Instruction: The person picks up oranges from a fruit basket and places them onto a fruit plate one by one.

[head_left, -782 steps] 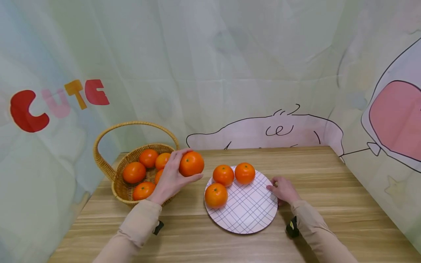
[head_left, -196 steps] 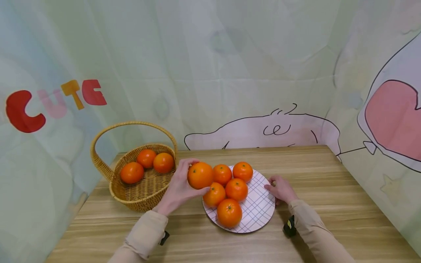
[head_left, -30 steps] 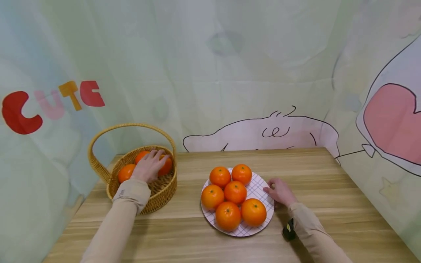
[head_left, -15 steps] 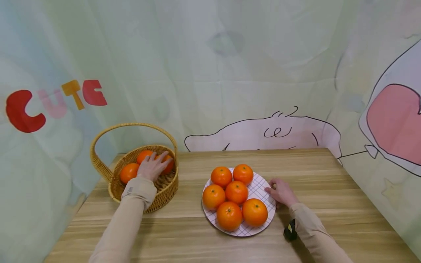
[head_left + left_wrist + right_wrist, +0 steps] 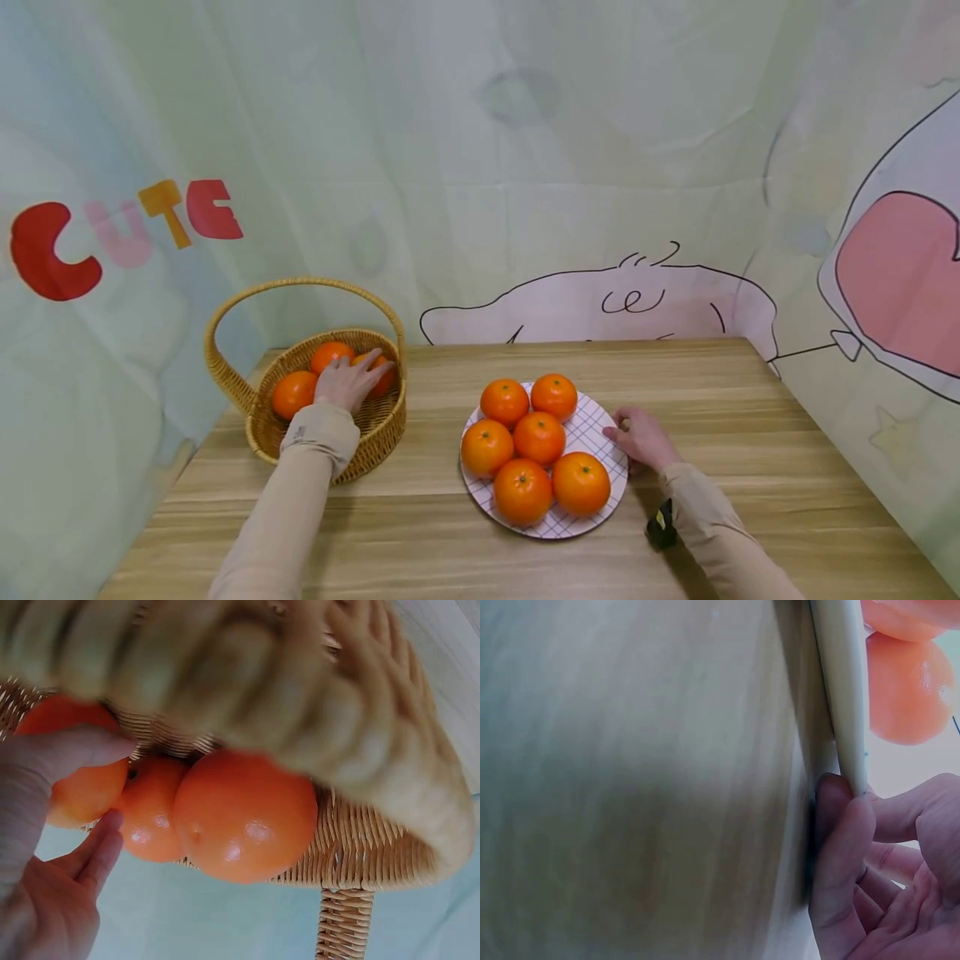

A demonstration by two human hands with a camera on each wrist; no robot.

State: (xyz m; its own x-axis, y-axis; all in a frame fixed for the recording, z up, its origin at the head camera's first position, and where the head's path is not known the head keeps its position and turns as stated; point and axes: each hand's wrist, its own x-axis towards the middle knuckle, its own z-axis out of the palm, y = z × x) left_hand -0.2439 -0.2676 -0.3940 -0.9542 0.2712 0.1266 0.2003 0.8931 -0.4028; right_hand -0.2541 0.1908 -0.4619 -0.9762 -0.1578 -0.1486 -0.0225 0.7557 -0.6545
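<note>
My left hand (image 5: 347,386) reaches into the wicker basket (image 5: 382,442) at the left. Its thumb and fingers are curled round an orange (image 5: 90,791) on the basket's right side, partly hidden by the hand in the head view. Two more oranges lie beside it, one at the back (image 5: 331,356) and one at the left (image 5: 293,395). At the plate's right edge, my right hand (image 5: 643,440) pinches the rim of the round checked plate (image 5: 600,437) between thumb and fingers. Several oranges (image 5: 539,438) rest on that plate, grouped over its left and front.
The basket's tall arched handle (image 5: 303,282) stands up over its opening. Both basket and plate are on a wooden table (image 5: 435,533). A printed curtain (image 5: 465,167) hangs along the back and sides.
More oranges are on the plate and fewer in the basket than at first. The left hand put its last orange at the plate's front right, then returned to the basket. The right hand stayed.
</note>
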